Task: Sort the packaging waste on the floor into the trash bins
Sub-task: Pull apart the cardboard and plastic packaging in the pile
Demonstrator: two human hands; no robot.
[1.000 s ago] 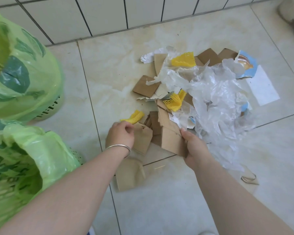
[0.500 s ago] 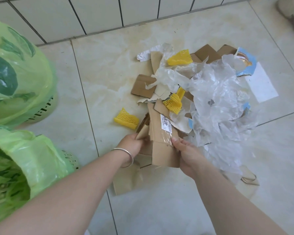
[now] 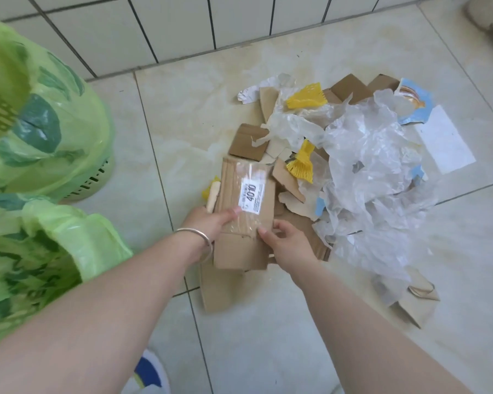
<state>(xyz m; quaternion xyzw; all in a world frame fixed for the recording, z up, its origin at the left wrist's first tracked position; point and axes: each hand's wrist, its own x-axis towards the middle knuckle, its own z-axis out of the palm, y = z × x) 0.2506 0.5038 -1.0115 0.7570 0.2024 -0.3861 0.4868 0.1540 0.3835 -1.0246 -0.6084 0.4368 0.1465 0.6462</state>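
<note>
Centrally, a flattened cardboard piece (image 3: 245,217) with clear tape and a white label reading "4010" (image 3: 252,196) was held just above the tiled floor (image 3: 182,109), at the near left edge of the waste pile. The left hand (image 3: 208,223) gripped its left edge, thumb curled over the front face just below the label and the other fingers hidden behind the board. A silver bangle (image 3: 195,237) circled that wrist. The right hand (image 3: 288,245) held the board's lower right edge, thumb on the front face and fingers curled behind it. More brown cardboard (image 3: 219,291) lay flat on the floor directly beneath the held piece.

Beyond the board, the pile spread to the right: crumpled clear plastic film (image 3: 367,172) covered most of it, with torn cardboard scraps (image 3: 248,142) poking out on the left. One yellow foam net (image 3: 306,96) sat near the far edge, a second (image 3: 302,163) lay in the middle, and a third (image 3: 209,189) peeked out from behind the held board's left side. A blue printed wrapper (image 3: 413,100) and a white sheet (image 3: 444,140) lay at the far right. A small brown paper bag (image 3: 416,305) rested apart, near the right forearm.

To the left stood two bins lined with green plastic bags, one farther (image 3: 49,132) and one nearer (image 3: 40,251), touching each other. A blue and white shoe (image 3: 148,373) showed at the bottom edge.
</note>
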